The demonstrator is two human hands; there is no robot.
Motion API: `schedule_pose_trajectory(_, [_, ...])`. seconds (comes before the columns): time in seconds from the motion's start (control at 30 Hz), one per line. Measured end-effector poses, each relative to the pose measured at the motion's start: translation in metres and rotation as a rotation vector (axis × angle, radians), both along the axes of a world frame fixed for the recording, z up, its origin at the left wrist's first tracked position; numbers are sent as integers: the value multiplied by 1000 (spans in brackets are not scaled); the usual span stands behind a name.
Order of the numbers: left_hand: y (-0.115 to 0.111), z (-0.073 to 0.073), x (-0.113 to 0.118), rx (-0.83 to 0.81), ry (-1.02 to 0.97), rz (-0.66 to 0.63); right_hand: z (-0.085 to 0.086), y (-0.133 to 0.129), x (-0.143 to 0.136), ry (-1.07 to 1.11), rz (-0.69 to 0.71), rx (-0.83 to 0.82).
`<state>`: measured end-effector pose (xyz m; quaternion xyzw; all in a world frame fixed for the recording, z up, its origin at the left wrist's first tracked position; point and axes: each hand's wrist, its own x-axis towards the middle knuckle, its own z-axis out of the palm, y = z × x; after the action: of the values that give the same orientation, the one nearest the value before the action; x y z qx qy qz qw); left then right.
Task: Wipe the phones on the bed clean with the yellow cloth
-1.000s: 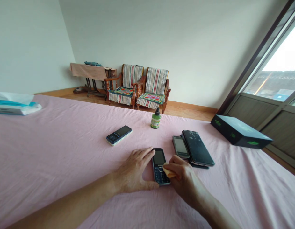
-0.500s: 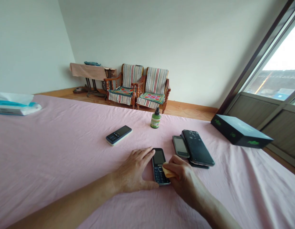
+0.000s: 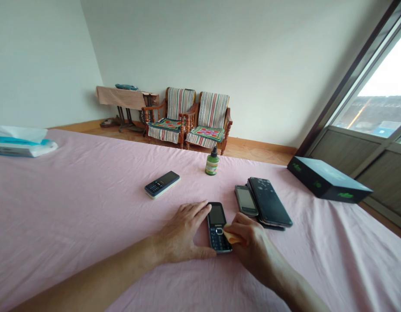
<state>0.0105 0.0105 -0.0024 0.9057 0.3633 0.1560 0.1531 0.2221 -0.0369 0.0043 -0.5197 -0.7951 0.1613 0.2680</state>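
Observation:
A dark keypad mobile phone (image 3: pixel 216 216) lies face up on the pink cloth. My left hand (image 3: pixel 185 234) steadies it from the left, fingertips at its top corner and thumb at its bottom edge. Pinched in my right hand (image 3: pixel 250 238) is a folded yellow cloth (image 3: pixel 232 236), pressed against the right side of the keypad. Just beyond my right hand rest a small grey phone (image 3: pixel 246 200) and a stack of phones topped by a large black smartphone (image 3: pixel 270 201). Another keypad phone (image 3: pixel 162 184) lies farther off to the left.
A green bottle with a black cap (image 3: pixel 212 164) stands upright near the far edge of the pink-covered surface (image 3: pixel 90 195). A black box (image 3: pixel 327 180) is at the right, a tissue pack (image 3: pixel 21 145) at the left. Two wooden armchairs (image 3: pixel 208 115) stand by the wall.
The yellow cloth in my right hand has shifted slightly right and down on the keypad, baring more of the central button. My left hand keeps its place on the phone.

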Motion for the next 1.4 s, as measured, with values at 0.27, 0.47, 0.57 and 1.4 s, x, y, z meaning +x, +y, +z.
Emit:
schedule_pose_trajectory(0.27, [1, -1, -1, 7, 6, 1, -1, 1, 0, 42, 4, -12])
schedule_pose_trajectory(0.47, [0, 0, -1, 5, 11, -4, -5, 4, 2, 43, -76, 3])
schedule_pose_trajectory(0.57, [0, 1, -1, 4, 12, -1, -5, 4, 3, 26, -79, 8])
schedule_pose_trajectory(1.4, [1, 2, 2, 33, -26, 16, 3, -8, -4, -39, 42, -7])
